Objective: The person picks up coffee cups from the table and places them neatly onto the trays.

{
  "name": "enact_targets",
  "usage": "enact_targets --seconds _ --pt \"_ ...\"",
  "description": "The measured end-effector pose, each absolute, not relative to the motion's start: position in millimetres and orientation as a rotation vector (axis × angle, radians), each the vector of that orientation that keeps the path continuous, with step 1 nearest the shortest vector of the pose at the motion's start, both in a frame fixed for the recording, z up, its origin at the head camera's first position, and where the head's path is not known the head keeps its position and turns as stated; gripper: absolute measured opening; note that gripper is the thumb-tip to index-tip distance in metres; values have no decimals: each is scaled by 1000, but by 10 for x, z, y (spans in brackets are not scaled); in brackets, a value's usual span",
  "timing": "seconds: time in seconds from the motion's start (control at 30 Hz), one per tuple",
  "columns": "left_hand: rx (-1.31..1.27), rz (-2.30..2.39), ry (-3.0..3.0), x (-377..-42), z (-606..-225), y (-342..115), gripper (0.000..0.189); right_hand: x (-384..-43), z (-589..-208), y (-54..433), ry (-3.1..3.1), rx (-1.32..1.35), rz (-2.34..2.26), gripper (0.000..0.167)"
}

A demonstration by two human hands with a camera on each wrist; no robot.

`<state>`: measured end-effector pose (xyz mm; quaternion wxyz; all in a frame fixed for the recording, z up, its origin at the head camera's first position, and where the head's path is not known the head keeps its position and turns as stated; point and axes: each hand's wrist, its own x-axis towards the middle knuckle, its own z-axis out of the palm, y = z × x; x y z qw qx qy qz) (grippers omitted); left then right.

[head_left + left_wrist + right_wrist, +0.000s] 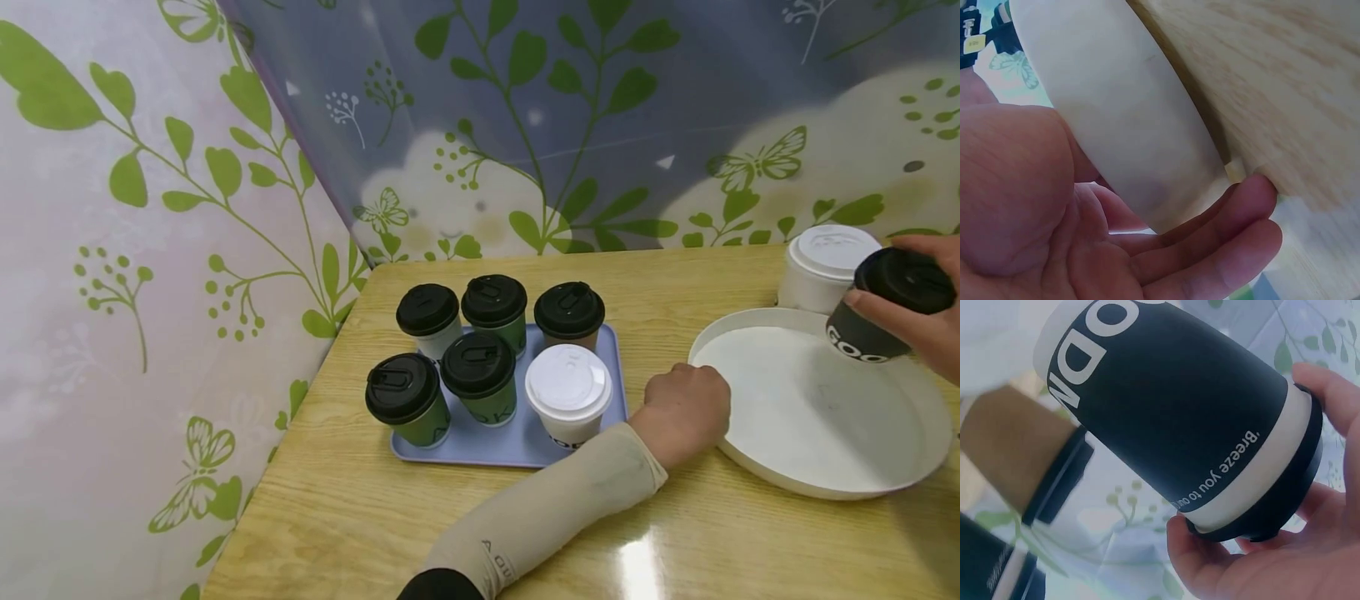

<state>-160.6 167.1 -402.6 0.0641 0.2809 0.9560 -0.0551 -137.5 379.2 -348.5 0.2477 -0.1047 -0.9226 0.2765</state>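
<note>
My right hand (926,308) grips a black paper coffee cup (870,329) by its black lid, over the far right part of a round white tray (825,417). In the right wrist view, white lettering shows on the cup's dark sleeve, and thumb and fingers wrap the lid's rim. My left hand (686,412) holds the tray's left edge. Seen from the left wrist, its fingers curl around the tray's side wall (1129,106). A white lidded cup (821,267) stands just behind the tray.
A lavender rectangular tray (487,454) left of my left hand carries several lidded cups, among them a green cup (480,379) with a black lid and a white-lidded cup (570,392). A patterned curtain (600,125) borders the wooden table (337,517) at the back.
</note>
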Motion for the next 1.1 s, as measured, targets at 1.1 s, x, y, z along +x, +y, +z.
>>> enact_targets --seconds 1.1 --pt "846 -174 2900 -1601 -4035 1667 18 -1673 -3506 3440 -2720 78 444 68"
